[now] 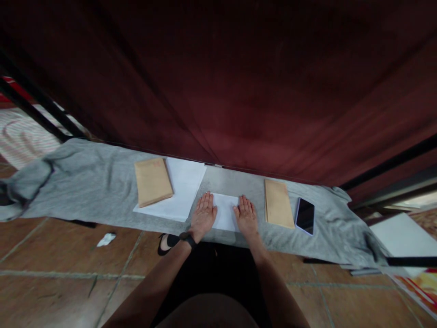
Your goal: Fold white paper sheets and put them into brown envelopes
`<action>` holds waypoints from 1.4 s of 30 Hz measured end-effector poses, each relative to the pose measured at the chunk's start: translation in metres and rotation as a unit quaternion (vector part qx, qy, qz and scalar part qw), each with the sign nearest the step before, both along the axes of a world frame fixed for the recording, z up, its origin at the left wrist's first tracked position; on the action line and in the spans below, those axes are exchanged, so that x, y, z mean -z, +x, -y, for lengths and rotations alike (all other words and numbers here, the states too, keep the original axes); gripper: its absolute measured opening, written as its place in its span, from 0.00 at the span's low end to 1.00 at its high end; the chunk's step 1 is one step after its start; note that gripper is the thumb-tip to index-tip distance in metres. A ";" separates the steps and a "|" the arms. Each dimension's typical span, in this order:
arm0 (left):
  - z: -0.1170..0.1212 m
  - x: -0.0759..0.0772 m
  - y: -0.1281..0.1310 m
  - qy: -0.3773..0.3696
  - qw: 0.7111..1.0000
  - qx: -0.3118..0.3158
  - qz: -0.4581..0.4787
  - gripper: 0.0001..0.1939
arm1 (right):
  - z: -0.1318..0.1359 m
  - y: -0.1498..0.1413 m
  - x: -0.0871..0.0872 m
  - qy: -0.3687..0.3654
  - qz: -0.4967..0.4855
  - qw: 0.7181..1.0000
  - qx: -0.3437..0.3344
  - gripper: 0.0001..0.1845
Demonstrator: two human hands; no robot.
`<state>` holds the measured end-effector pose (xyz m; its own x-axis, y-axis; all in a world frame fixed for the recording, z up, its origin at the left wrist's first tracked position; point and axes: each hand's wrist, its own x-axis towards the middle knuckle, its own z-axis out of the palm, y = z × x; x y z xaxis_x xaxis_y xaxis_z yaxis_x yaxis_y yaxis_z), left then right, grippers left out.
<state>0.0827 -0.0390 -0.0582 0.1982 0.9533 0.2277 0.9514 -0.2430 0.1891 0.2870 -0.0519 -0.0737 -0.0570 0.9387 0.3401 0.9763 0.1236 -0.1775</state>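
My left hand (204, 214) and my right hand (246, 215) lie flat, fingers stretched out, on the two sides of a small folded white paper (225, 210). The paper rests on a grey cloth (88, 187) spread over a narrow surface. Neither hand grips anything. A black band sits on my left wrist. Left of my hands a brown envelope (152, 181) lies on a stack of white sheets (182, 187). To the right lie a second brown envelope (278, 202) and a dark phone (305, 215).
A dark red curtain (239, 82) hangs close behind the cloth-covered surface. The floor is brown tile, with a crumpled white scrap (106, 238) at left. A white board (403, 237) and printed sheets lie at the right. Black rails cross the left corner.
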 end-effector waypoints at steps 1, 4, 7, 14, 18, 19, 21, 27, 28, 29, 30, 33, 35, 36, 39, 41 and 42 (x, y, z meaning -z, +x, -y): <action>0.002 -0.001 -0.001 -0.002 1.000 -0.004 -0.001 0.30 | 0.002 0.003 0.001 0.004 0.004 1.000 0.009 0.32; 0.010 -0.005 -0.005 -0.004 1.000 -0.015 -0.010 0.31 | 0.007 0.011 0.003 0.012 0.013 0.999 0.031 0.33; 0.019 -0.007 -0.010 0.002 1.000 -0.025 -0.012 0.31 | 0.012 0.017 0.002 0.022 0.011 0.999 0.046 0.32; 0.046 -0.004 -0.026 0.021 1.000 -0.009 0.015 0.29 | 0.035 0.029 -0.003 0.024 -0.033 0.996 0.085 0.26; 0.066 -0.005 -0.020 0.044 0.997 0.040 0.048 0.29 | 0.049 0.031 -0.010 -0.001 -0.103 0.990 0.099 0.23; 0.071 -0.006 -0.017 0.045 0.996 0.060 0.054 0.28 | 0.050 0.031 -0.012 -0.013 -0.128 0.986 0.105 0.23; 0.079 -0.007 -0.008 0.040 0.992 0.102 0.060 0.28 | 0.051 0.031 -0.018 -0.056 -0.189 0.972 0.124 0.22; 0.086 -0.009 0.004 0.032 0.989 0.139 0.044 0.25 | 0.041 0.035 -0.033 -0.175 -0.321 0.918 0.153 0.15; 0.086 -0.009 0.003 0.033 0.989 0.140 0.043 0.25 | 0.039 0.036 -0.034 -0.180 -0.329 0.915 0.150 0.14; 0.086 -0.009 0.003 0.034 0.988 0.142 0.043 0.25 | 0.038 0.037 -0.035 -0.187 -0.339 0.910 0.147 0.13; 0.085 -0.009 0.002 0.033 0.988 0.142 0.042 0.24 | 0.038 0.037 -0.036 -0.197 -0.351 0.904 0.143 0.12; 0.085 -0.009 0.001 0.029 0.989 0.138 0.038 0.24 | 0.040 0.036 -0.038 -0.241 -0.392 0.879 0.126 0.11; 0.085 -0.008 0.002 0.024 0.990 0.133 0.036 0.24 | 0.043 0.035 -0.039 -0.269 -0.420 0.859 0.116 0.13; 0.084 -0.008 0.003 0.022 0.990 0.133 0.037 0.24 | 0.045 0.035 -0.040 -0.280 -0.434 0.849 0.113 0.14; 0.084 -0.009 0.007 0.019 0.989 0.142 0.042 0.25 | 0.049 0.034 -0.043 -0.299 -0.471 0.823 0.107 0.16; 0.085 -0.010 0.010 0.021 0.988 0.149 0.045 0.27 | 0.052 0.032 -0.045 -0.311 -0.496 0.805 0.100 0.18; 0.085 -0.011 0.011 0.022 0.987 0.150 0.044 0.27 | 0.054 0.031 -0.046 -0.315 -0.509 0.796 0.095 0.19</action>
